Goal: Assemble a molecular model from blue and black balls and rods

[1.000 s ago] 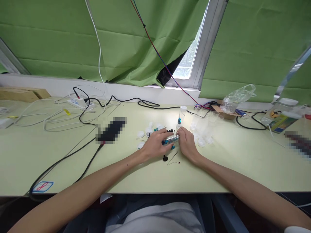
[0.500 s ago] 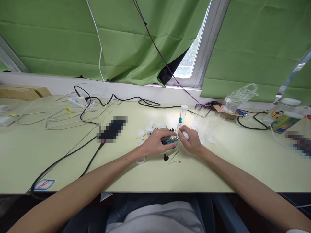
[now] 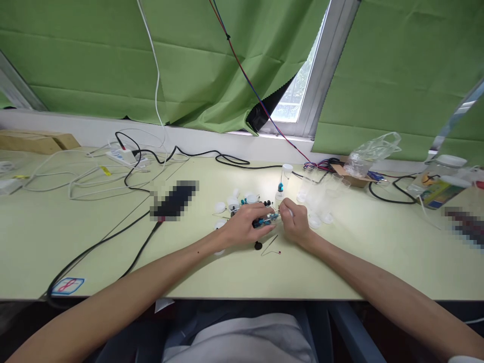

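My left hand (image 3: 245, 225) curves its thumb and fingers around a small clear jar (image 3: 271, 219) lying on its side, with blue parts inside. At the mouth end of that jar, my right hand (image 3: 295, 224) is closed on a white cap (image 3: 290, 212), mostly covered by the fingers. Whether the cap sits on the jar is hidden. Just behind the hands stands a clear vial (image 3: 280, 187) with a blue part and a thin wire in it. Below the jar lie a round black knob (image 3: 258, 246) and a thin wire piece with a red tip (image 3: 279, 252).
White lids (image 3: 220, 207) and small black and teal parts surround my left hand. Clear cups (image 3: 321, 204) cluster right of my right hand. A blurred dark phone-like object (image 3: 176, 200) lies left. Behind are black cables (image 3: 230, 160), a power strip (image 3: 123, 158) and a plastic bag (image 3: 372, 154).
My right hand has turned slightly, its fingers now covering more of the white cap. My left hand stays around the jar, shifted only a little.
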A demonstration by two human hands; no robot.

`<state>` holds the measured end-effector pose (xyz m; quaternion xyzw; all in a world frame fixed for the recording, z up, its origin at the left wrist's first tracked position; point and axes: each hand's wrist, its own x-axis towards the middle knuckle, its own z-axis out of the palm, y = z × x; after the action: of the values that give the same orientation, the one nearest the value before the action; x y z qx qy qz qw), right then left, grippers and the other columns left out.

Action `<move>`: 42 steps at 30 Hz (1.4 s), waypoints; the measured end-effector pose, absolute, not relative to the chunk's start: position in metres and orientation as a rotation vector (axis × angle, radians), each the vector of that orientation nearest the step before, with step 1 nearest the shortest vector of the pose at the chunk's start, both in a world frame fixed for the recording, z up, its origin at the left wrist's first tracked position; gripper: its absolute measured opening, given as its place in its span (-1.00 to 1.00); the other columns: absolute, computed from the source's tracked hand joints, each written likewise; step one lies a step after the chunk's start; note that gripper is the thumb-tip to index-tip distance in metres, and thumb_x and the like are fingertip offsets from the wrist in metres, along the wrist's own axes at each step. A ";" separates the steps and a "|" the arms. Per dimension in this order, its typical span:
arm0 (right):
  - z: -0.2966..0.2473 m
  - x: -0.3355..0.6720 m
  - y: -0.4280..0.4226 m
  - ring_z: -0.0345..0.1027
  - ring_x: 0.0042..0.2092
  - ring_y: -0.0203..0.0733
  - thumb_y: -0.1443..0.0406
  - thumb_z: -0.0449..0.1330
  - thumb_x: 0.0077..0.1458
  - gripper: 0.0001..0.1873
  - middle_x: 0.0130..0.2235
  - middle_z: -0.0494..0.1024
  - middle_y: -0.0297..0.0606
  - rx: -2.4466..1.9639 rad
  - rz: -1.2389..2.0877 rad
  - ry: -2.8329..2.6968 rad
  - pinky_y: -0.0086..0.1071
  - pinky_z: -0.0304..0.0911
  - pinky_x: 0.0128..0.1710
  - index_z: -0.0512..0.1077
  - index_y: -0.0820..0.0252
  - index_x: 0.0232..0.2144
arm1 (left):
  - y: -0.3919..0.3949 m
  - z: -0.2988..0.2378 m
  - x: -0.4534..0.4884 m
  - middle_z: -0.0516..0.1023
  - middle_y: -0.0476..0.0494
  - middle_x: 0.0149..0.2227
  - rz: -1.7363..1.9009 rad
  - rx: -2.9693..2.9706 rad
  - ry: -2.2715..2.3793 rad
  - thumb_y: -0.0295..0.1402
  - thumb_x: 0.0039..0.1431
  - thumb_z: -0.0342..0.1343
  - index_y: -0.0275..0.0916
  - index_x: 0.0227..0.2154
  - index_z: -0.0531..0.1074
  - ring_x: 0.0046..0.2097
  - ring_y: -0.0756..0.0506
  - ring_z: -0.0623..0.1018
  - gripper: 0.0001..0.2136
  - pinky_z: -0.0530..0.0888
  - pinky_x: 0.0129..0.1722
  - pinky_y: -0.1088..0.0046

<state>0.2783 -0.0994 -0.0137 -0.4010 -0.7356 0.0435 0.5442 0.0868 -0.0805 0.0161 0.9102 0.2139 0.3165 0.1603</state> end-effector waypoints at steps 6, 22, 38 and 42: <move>-0.013 0.276 -0.100 0.01 -0.56 -0.32 0.28 -0.10 0.21 -0.75 -0.60 0.15 -0.44 -1.029 0.139 -1.734 -0.41 0.00 -0.51 0.11 0.10 -0.53 | -0.083 0.018 0.087 0.39 -0.03 -0.44 0.897 2.617 0.634 -0.30 0.20 0.09 -0.24 -0.23 0.51 -0.39 -0.04 0.36 -0.83 0.29 -0.35 0.44; -0.007 0.274 -0.100 -0.03 -0.55 -0.32 0.30 -0.09 0.19 -0.73 -0.61 0.09 -0.46 -1.090 0.216 -1.749 -0.40 -0.05 -0.50 0.10 0.11 -0.56 | -0.084 0.018 0.088 0.38 -0.02 -0.47 0.887 2.588 0.681 -0.29 0.19 0.08 -0.24 -0.29 0.51 -0.41 -0.02 0.34 -0.83 0.28 -0.36 0.43; 0.005 0.279 -0.106 0.16 -0.59 -0.33 0.08 -0.16 0.38 -0.58 -0.45 0.41 -0.37 -1.069 0.400 -1.548 -0.40 0.12 -0.54 0.29 0.14 0.07 | -0.084 0.023 0.090 0.51 -0.07 -0.41 0.889 1.798 0.700 -0.08 0.16 0.18 -0.26 -0.12 0.51 -0.40 -0.04 0.51 -0.63 0.42 -0.41 0.44; 0.011 0.277 -0.110 0.34 -0.42 -0.26 0.13 -0.16 0.39 -0.55 -0.30 0.51 -0.28 -1.064 0.324 -1.615 -0.34 0.28 -0.32 0.22 0.11 0.21 | -0.084 0.024 0.091 0.53 -0.07 -0.38 0.907 1.690 0.659 -0.10 0.13 0.23 -0.24 0.03 0.38 -0.36 -0.08 0.58 -0.53 0.49 -0.32 0.37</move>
<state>0.2766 -0.1098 0.0113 -0.4506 -0.6842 0.1371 0.5568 0.0911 -0.0842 0.0239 0.7073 0.2760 0.3798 0.5285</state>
